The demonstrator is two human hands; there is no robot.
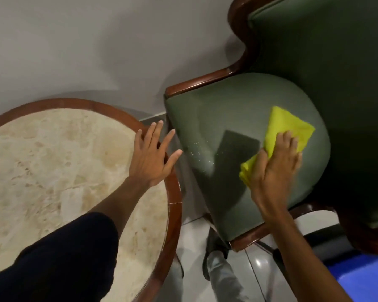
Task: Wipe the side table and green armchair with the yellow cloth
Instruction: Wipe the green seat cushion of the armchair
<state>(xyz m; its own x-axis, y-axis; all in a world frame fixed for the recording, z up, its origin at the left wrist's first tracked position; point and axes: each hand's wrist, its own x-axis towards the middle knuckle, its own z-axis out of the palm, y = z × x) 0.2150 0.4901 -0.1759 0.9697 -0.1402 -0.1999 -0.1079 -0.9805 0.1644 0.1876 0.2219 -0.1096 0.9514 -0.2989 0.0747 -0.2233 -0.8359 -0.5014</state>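
Two hands at work, one cloth, two pieces of furniture.

Item: yellow cloth (286,129), folded into a pad, lying on the seat cushion of the green armchair (238,101). We keep it folded, we judge, so that it gives a thick, flat wiping face.

Item: right hand (275,168), palm down on the near half of the cloth, fingers spread over it. Its grip is a flat press, thumb tucked against the cloth's edge, so the pad is pinned to the fabric and slides with the palm.

Item: left hand (153,155), grip released, fingers splayed, holding nothing. It sits at the wooden rim of the round counter (172,192); whether it rests on the rim or hangs just above we cannot tell. We judge it serves as a brace while we lean toward the chair.

Item: pale specks (196,153) scattered on the cushion's left part, apart from the cloth. These we take as the likely next ground for the wipe.

Item: counter top, stone-patterned, bare of the cloth; from its look alone we cannot tell whether it is already wiped.

Item: shoe (214,243) on the tiled floor between counter and chair.
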